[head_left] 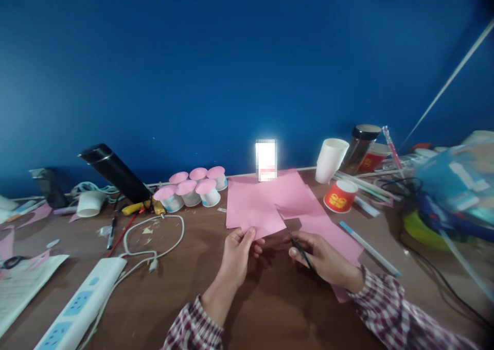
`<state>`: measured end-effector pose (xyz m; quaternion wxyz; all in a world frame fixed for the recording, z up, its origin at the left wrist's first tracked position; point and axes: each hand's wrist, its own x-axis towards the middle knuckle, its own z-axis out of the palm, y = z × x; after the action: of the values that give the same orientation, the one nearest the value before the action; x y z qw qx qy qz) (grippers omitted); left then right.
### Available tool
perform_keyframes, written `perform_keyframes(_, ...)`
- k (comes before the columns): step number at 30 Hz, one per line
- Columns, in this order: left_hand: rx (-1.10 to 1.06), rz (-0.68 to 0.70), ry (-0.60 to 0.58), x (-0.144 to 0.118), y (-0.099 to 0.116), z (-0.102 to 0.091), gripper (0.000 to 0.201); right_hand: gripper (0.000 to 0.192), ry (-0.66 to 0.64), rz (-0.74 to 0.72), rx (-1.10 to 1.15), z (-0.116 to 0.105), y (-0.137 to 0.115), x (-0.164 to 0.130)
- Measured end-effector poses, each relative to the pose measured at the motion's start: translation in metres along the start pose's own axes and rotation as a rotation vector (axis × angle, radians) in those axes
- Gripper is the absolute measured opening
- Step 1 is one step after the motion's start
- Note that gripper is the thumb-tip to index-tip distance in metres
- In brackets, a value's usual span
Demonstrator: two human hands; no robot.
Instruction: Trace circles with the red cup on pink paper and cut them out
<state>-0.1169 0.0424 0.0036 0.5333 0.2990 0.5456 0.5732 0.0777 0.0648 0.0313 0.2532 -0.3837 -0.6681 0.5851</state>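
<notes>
Head view: the left hand [236, 255] pinches the near edge of a thin pink paper sheet [257, 206] lying on the brown wooden table [185, 288]. The right hand [322, 260] is closed around small dark-handled scissors [295, 239] — blades at the sheet's edge — just beside a red paper cup [340, 195].

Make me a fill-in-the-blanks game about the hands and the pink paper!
1. The right hand holds a pair of ____.
2. The left hand pinches the edge of a sheet of ____ paper.
3. The red paper cup stands ____ down on the table.
4. Six white pots near the wall have ____ lids.

Missing words: scissors; pink; upside; pink
</notes>
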Motion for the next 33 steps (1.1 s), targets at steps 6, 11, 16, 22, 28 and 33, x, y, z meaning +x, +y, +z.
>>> perform_keyframes(6, 0.014, -0.076, -0.027, -0.0041, 0.0011, 0.0022, 0.033, 0.037, -0.021, -0.054, 0.008, -0.0006, -0.0029, 0.0006)
perform_keyframes(11, 0.003, -0.116, -0.071, -0.0055, 0.0016, 0.0035, 0.032, 0.033, -0.01, -0.086, 0.013, -0.0021, -0.0025, 0.0016)
perform_keyframes(16, 0.023, -0.134, -0.092, -0.0071, 0.0034, 0.0044, 0.033, 0.031, 0.014, -0.083, 0.002, -0.0026, -0.0034, 0.0009)
perform_keyframes(22, 0.019, -0.129, -0.082, -0.0074, 0.0033, 0.0046, 0.032, 0.027, 0.032, -0.083, -0.022, -0.0028, -0.0036, 0.0006)
perform_keyframes(28, 0.01, -0.13, -0.068, -0.0072, 0.0042, 0.0057, 0.032, 0.03, 0.044, -0.074, -0.029, -0.004, -0.0061, 0.0003)
perform_keyframes(33, 0.012, -0.115, -0.079, -0.0059, 0.0025, 0.0048, 0.031, 0.032, 0.051, -0.053, 0.002, -0.0036, -0.0051, 0.0004)
